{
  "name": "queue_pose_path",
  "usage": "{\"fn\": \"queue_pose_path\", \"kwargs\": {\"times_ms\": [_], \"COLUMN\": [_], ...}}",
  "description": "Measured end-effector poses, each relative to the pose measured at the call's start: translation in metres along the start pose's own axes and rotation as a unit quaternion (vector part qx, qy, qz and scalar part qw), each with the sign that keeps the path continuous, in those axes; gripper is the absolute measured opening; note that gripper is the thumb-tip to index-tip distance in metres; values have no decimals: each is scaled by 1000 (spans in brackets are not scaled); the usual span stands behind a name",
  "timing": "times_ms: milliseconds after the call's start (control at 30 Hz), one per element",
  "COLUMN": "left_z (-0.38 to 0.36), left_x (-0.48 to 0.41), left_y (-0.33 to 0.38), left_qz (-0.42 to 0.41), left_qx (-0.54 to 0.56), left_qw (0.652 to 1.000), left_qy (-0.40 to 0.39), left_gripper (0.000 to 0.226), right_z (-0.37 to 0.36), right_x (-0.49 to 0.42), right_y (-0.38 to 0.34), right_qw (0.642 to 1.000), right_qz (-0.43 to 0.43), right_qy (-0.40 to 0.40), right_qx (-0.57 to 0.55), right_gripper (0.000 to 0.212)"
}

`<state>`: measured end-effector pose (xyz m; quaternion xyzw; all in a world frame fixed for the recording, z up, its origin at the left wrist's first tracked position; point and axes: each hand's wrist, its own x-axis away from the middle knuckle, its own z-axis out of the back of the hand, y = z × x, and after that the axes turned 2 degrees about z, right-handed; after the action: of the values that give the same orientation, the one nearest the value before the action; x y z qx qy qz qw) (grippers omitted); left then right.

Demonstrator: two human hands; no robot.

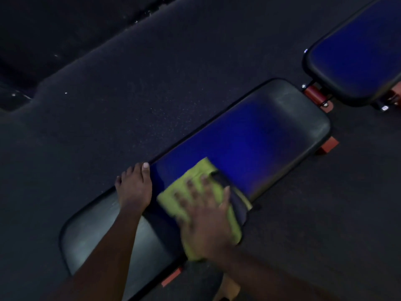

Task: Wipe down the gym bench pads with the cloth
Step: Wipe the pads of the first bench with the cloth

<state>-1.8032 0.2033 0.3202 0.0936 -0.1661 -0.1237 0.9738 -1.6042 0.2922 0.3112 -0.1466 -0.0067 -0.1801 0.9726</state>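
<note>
Pressing flat with fingers spread, the right hand (206, 216) pins a yellow-green microfibre cloth (196, 192) onto the long black padded bench pad (282, 127), at 5 o'clock in view. The left hand (134, 187), open and gripping nothing, rests on the pad's far edge at 9 o'clock from the cloth. A second black pad (355, 61) lies at 2 o'clock, beyond an orange metal frame (314, 95).

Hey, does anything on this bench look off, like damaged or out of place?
Nothing stands out. The long pad shows no tear or spill, though the light is dim. The right hand presses the green cloth flat on it, and the left hand rests on its far edge. The second pad also looks intact.
</note>
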Motion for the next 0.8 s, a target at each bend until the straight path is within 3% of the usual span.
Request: {"fn": "queue_pose_path", "kwargs": {"times_ms": [100,267,333,400,500,567,633,700,800], "left_z": [6,20,24,29,43,58,68,74,72], "left_x": [3,11,17,23,34,42,43,42,37], "left_y": [-27,-87,-107,-125,-159,-182,-203,-225,-259], "left_qz": [15,45,54,69,65,76,84,87,74], "left_qx": [-1,7,15,43,155,266,337,375,378], "left_qw": [1000,999,998,997,986,961,935,918,914], "left_qy": [5,12,9,7,1,-15,-71,-99,-127], "left_gripper": [52,56,56,57,65,68,72,76,81], "right_z": [-2,18,22,12,-16,-26,-28,-25,-23], "right_x": [0,-97,-125,-132,-97,-59,-40,-47,-85], "right_y": [-19,41,33,-3,-96,-151,-160,-147,-142], "right_qw": [998,982,974,985,998,996,989,991,996], "right_qz": [55,-187,-225,-169,-12,61,119,103,-77], "right_qy": [-27,-3,1,-14,-37,-52,-82,-74,-43], "right_qx": [6,-1,-23,4,41,26,29,40,0], "right_gripper": [66,63,61,60,59,60,60,59,57]}}
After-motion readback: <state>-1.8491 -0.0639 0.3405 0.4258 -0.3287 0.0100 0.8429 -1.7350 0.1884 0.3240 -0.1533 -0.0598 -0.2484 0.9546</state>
